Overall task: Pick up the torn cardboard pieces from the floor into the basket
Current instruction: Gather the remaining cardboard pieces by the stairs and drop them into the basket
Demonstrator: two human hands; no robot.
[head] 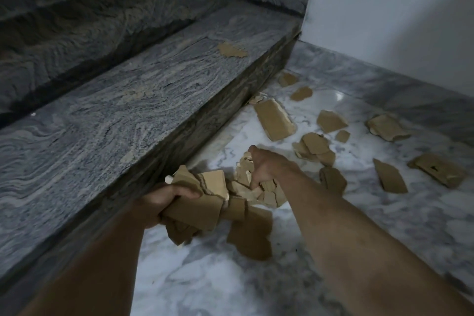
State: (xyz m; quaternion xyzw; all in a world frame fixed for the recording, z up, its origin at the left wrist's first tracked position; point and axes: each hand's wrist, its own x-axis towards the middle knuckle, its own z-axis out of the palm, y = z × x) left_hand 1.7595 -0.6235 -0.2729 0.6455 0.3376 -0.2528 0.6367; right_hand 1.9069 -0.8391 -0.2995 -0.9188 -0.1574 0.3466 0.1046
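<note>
My left hand (164,201) grips a bundle of brown torn cardboard pieces (202,210) just above the marble floor, close to the step. My right hand (266,165) curls round a smaller clump of cardboard scraps (245,170) beside it. Several more torn pieces lie scattered on the floor to the right, among them a long one (274,119) by the step and a flat one (389,176). One piece (232,49) lies up on the step. No basket is in view.
A grey granite step (128,110) runs along the left, with a second riser behind it. White marble floor (205,282) spreads below and to the right. A pale wall (397,13) closes the far right corner.
</note>
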